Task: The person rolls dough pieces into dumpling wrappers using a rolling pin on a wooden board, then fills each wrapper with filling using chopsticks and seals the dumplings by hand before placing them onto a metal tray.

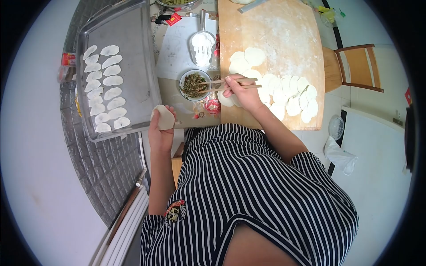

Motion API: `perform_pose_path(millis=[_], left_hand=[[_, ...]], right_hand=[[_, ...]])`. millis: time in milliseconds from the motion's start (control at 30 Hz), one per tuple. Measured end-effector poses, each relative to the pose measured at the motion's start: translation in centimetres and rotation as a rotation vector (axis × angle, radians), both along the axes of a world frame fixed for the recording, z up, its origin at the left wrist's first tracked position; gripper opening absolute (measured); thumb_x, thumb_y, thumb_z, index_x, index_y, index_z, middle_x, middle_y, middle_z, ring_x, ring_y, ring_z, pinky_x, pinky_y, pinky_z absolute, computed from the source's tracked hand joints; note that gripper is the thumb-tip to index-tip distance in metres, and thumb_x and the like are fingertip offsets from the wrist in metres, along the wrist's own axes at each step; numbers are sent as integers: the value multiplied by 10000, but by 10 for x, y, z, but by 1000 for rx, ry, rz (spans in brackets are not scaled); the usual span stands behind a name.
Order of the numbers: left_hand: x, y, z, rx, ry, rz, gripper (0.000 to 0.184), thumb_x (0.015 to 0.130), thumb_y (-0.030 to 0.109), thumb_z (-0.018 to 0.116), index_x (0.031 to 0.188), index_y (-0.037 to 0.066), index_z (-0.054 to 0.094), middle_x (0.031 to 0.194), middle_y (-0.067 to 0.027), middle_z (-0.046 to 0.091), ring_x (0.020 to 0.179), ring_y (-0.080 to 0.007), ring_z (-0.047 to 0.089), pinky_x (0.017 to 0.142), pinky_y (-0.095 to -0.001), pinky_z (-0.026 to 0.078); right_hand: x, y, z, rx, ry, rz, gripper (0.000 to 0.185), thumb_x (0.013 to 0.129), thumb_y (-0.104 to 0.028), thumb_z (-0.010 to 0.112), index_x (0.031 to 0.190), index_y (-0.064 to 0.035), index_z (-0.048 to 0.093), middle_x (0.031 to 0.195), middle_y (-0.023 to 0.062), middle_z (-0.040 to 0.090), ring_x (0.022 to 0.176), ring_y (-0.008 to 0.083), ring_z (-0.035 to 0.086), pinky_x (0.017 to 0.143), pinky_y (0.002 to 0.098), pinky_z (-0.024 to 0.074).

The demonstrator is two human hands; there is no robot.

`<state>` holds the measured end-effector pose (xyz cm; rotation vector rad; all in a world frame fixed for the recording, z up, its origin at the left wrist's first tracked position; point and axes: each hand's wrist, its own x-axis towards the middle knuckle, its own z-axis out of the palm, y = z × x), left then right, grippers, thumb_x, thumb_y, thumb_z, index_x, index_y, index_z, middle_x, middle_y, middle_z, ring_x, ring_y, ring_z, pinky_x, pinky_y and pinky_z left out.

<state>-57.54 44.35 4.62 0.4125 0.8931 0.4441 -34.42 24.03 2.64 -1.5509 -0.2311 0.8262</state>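
A round dumpling wrapper [166, 119] lies in my left hand [160, 133], held beside the near right corner of the tray. My right hand [239, 92] grips a pair of chopsticks [246, 80]. Their tips reach into a bowl [181, 88] of chopped brown-green filling [192, 84]. More round wrappers [294, 88] lie overlapped on the wooden board [284, 40], just right of my right hand. Two rows of folded dumplings [112, 80] rest on the large metal tray [133, 40] at the left.
Beyond the bowl stands a metal scoop with white flour [203, 46], on a white sheet [173, 53]. A wooden chair [361, 66] is beyond the board to the right. At the far edge are a bowl of green pieces [177, 4] and a flat metal blade [253, 5].
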Motion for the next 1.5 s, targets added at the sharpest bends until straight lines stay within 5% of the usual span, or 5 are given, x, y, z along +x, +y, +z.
perform_pose_path(millis=[533,833,933,1000,1500], left_hand=[[3,-3,-2,-6,1,-15,304,1043,224,547,1255,6,550,1192,-119,660,1104,-265,665,958,-405,584],[5,3,-18,179,27,-83,365,1054,213,512,1350,1,517,1294,-138,645,1125,-223,661,773,-335,551],[11,4,-17,124,10,-70,358,1062,204,479,1350,-4,523,1323,-144,629,1158,-242,645,875,-364,555],[18,2,-14,74,-61,-43,389,1071,193,446,1385,-32,495,1355,-146,595,1246,-250,589,1074,-396,485],[78,-15,21,-358,-380,-148,471,1076,208,310,1402,-109,431,1437,-260,511,1364,-354,483,1178,-467,382]], right_hand=[[5,0,-16,73,46,-149,314,1043,-246,567,1014,51,664,806,118,694,653,149,682,634,255,586],[11,-2,-16,181,210,-319,349,1059,-289,529,1021,43,627,829,123,653,631,193,691,596,282,613],[13,-2,-15,193,263,-353,359,1060,-297,524,1023,45,625,825,125,653,634,194,692,596,284,618],[12,-3,-12,257,274,-363,366,1062,-299,518,1027,49,624,823,126,656,638,196,693,590,283,621],[-8,0,47,298,212,-158,385,1074,-314,485,1056,42,633,806,102,655,607,171,670,548,249,570]])
